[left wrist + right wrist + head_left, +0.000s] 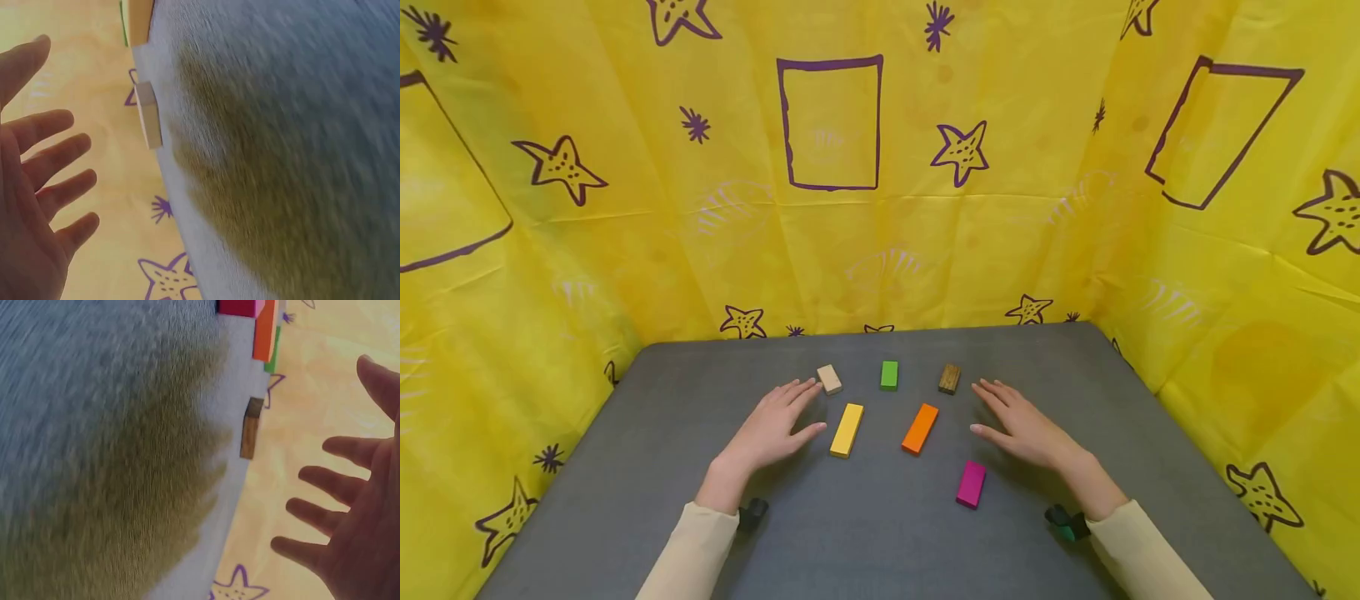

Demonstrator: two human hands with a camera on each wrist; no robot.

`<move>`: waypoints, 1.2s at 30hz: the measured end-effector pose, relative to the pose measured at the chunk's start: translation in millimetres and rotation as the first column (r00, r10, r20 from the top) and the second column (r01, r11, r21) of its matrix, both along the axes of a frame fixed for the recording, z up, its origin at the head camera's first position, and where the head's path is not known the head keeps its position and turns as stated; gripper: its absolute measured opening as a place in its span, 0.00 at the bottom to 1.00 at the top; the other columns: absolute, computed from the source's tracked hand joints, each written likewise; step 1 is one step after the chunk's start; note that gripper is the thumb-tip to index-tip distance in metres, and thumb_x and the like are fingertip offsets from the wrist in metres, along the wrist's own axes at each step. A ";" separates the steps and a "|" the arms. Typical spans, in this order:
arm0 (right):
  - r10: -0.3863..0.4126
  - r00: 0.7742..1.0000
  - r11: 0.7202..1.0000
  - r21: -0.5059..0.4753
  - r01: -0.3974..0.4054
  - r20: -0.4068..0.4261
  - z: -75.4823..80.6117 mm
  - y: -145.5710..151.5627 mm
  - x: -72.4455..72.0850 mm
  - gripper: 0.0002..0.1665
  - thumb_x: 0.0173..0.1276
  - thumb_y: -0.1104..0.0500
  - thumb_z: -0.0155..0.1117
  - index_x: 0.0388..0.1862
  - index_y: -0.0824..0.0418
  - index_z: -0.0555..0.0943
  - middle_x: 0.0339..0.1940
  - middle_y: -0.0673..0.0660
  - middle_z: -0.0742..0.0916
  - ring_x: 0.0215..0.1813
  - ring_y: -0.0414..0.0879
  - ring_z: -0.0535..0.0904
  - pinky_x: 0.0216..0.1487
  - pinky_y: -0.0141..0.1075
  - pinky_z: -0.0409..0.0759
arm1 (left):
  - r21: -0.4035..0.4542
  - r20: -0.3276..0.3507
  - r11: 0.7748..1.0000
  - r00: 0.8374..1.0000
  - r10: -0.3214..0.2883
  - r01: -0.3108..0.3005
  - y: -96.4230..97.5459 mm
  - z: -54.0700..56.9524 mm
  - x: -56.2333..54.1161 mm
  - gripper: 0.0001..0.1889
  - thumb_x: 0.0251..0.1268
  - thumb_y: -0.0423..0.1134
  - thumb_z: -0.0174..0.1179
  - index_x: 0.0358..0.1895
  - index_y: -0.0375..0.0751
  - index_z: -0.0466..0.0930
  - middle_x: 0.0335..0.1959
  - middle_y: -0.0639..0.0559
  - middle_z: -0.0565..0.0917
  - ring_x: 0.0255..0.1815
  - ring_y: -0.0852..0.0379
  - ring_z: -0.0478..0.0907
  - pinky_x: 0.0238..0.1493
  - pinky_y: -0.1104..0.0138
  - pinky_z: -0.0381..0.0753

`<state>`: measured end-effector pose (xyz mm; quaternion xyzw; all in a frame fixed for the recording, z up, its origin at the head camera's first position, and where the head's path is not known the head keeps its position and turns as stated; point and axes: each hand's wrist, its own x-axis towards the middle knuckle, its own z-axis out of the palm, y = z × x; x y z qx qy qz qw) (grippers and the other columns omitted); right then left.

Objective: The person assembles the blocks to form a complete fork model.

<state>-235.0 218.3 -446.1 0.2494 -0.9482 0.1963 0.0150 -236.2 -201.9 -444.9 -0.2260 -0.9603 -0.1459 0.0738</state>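
Observation:
My left hand [775, 423] hovers above the table's left half, fingers extended and holding nothing. Closest to it are a pale wooden block [830, 379] by its fingertips and a long yellow block [847, 431] right of its thumb. On the other side my right hand [1024, 423] is likewise stretched out, with nothing in it. A dark brown wood-grain block [950, 379] lies just beyond its fingertips, and a magenta block [971, 485] is nearer me, below its thumb. Between the hands lie an orange block [920, 429] and a small green block [889, 376].
The blocks lie apart on a dark grey table [865, 550]. Yellow cloth [880, 242] with purple stars and frames hangs behind the table and along both sides. A dark strap piece shows under each wrist.

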 end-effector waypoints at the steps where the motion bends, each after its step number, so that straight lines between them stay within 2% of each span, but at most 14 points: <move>1: 0.006 1.000 1.000 -0.004 -0.006 0.004 -0.7 -2.0 -0.5 0.45 0.67 0.34 0.52 0.75 0.57 0.57 0.74 0.62 0.63 0.74 0.62 0.55 0.69 0.61 0.56 | 0.003 0.002 1.000 1.000 -0.004 0.004 1.2 -0.2 -0.4 0.37 0.62 0.58 0.58 0.72 0.45 0.61 0.71 0.46 0.65 0.72 0.41 0.58 0.71 0.45 0.55; 8: 0.034 0.999 0.999 -0.027 -0.032 0.040 -6.1 -15.7 -3.6 0.46 0.66 0.33 0.52 0.75 0.57 0.58 0.74 0.63 0.63 0.73 0.60 0.58 0.69 0.58 0.60 | 0.041 0.011 0.998 0.999 -0.042 0.041 7.9 -5.5 -4.8 0.39 0.58 0.59 0.61 0.71 0.47 0.63 0.70 0.46 0.67 0.71 0.44 0.62 0.68 0.47 0.62; 16: 0.059 0.993 0.996 -0.072 -0.052 0.106 -9.0 -33.4 -6.5 0.47 0.64 0.33 0.56 0.74 0.56 0.59 0.72 0.64 0.65 0.72 0.60 0.61 0.68 0.57 0.62 | 0.110 0.111 0.992 0.991 -0.077 0.065 16.8 -10.9 -10.4 0.43 0.53 0.62 0.64 0.71 0.47 0.62 0.70 0.50 0.67 0.70 0.47 0.64 0.68 0.50 0.64; 20: 0.062 0.987 0.995 -0.084 -0.050 0.147 -10.2 -40.5 -8.2 0.48 0.63 0.34 0.58 0.74 0.56 0.58 0.72 0.61 0.66 0.72 0.58 0.61 0.69 0.56 0.62 | 0.130 0.173 0.990 0.982 -0.080 0.058 21.5 -12.9 -13.0 0.45 0.50 0.63 0.66 0.71 0.49 0.62 0.70 0.54 0.66 0.70 0.51 0.63 0.69 0.52 0.64; 27: 0.082 0.979 0.993 -0.095 -0.065 0.189 -15.1 -51.7 -13.5 0.49 0.62 0.34 0.59 0.74 0.58 0.59 0.73 0.61 0.66 0.72 0.59 0.61 0.69 0.56 0.61 | 0.185 0.227 0.979 0.966 -0.125 0.083 26.8 -14.3 -15.6 0.48 0.43 0.61 0.71 0.71 0.49 0.63 0.71 0.55 0.66 0.71 0.52 0.62 0.69 0.52 0.63; 36: 0.128 0.977 0.987 -0.119 -0.108 0.173 -20.4 -59.8 -18.6 0.48 0.62 0.35 0.61 0.73 0.59 0.61 0.72 0.60 0.67 0.72 0.59 0.62 0.69 0.56 0.61 | 0.192 0.297 0.975 0.940 -0.167 0.112 29.0 -16.3 -19.7 0.51 0.40 0.58 0.74 0.71 0.49 0.62 0.71 0.55 0.65 0.71 0.54 0.61 0.71 0.54 0.61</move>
